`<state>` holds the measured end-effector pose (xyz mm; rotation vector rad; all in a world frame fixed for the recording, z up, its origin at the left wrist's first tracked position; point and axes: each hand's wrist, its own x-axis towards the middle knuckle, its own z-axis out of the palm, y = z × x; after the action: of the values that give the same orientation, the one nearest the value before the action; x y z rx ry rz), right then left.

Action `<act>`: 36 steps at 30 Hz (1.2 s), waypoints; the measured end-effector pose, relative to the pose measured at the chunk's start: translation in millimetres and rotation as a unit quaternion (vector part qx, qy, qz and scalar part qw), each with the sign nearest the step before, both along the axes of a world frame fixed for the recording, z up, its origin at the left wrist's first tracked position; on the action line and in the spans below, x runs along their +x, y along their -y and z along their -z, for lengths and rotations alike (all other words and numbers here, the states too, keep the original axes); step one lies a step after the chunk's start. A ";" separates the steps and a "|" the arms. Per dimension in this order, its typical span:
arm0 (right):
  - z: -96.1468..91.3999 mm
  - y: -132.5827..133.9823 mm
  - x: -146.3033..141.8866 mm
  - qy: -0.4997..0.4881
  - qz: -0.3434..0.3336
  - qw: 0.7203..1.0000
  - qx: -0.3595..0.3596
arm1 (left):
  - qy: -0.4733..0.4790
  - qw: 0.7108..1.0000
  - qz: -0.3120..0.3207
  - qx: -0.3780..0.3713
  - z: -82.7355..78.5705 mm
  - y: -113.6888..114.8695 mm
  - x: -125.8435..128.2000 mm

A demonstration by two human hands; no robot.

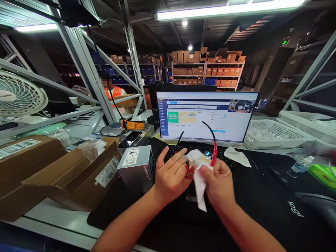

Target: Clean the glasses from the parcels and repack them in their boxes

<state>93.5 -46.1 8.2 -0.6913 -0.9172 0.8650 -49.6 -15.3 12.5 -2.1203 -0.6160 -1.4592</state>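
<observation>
Between my hands, above the black desk mat, is a pair of red and black glasses (214, 152) with both temples pointing up and away. My left hand (172, 173) grips the frame's left side between thumb and fingers, some other fingers stretched out. My right hand (219, 180) is closed on a white wiping cloth (200, 189), pressed against the lens area and hanging down below. The lenses are mostly hidden by cloth and fingers. A grey product box (135, 169) with a label on top stands just left of my left hand.
Opened cardboard boxes (70, 175) stand at the left. Behind my hands are a keyboard (170, 150) and a lit monitor (204, 115). A second white cloth (237, 156), a small spray bottle (300, 166) and white baskets (278, 134) are at the right. A person in an orange vest (115, 92) is farther back.
</observation>
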 end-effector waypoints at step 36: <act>-18.2 -3.2 25.8 -0.037 -0.050 0.993 -0.102 | -0.032 0.997 0.057 -0.052 -5.5 3.2 3.7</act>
<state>119.3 -43.0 26.4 -0.7880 -0.8088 1.0766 -45.9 -18.5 18.0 -2.3072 -0.5672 -1.4411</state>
